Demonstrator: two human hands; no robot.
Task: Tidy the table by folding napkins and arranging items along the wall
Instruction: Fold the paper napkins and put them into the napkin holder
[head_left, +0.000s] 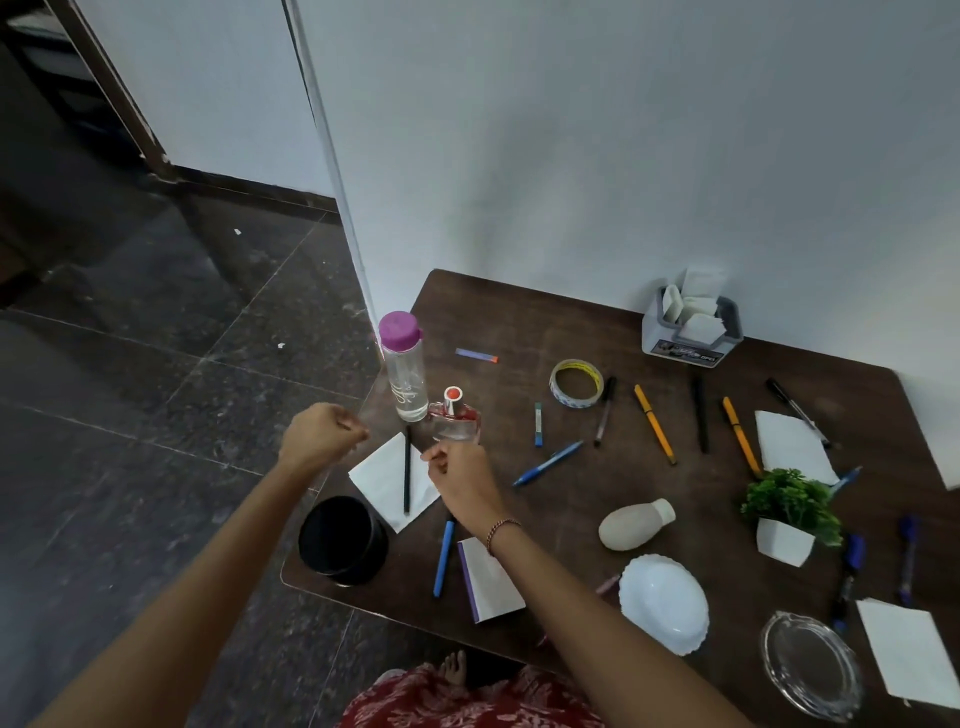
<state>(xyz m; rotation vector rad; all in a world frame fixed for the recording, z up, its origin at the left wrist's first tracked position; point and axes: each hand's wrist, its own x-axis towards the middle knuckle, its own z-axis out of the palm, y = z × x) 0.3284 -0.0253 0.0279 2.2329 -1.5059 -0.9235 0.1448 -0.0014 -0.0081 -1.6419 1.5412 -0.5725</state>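
I read the left hand (322, 436) and right hand (460, 480) as clenched, holding nothing visible, either side of the white paper napkin (382, 480) at the dark wooden table's (519, 322) left edge. A black pencil (407, 470) lies across the napkin and could roll off during folding. The red-capped glass bottle (454, 421), just beyond the right hand, could tip if knocked.

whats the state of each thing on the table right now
water bottle: upright, purple cap on
perfume bottle: upright, cap on
white bottle: lying on its side
black cup: upright, open
napkin: flat, pencil lying across it
napkin holder: at the wall, filled
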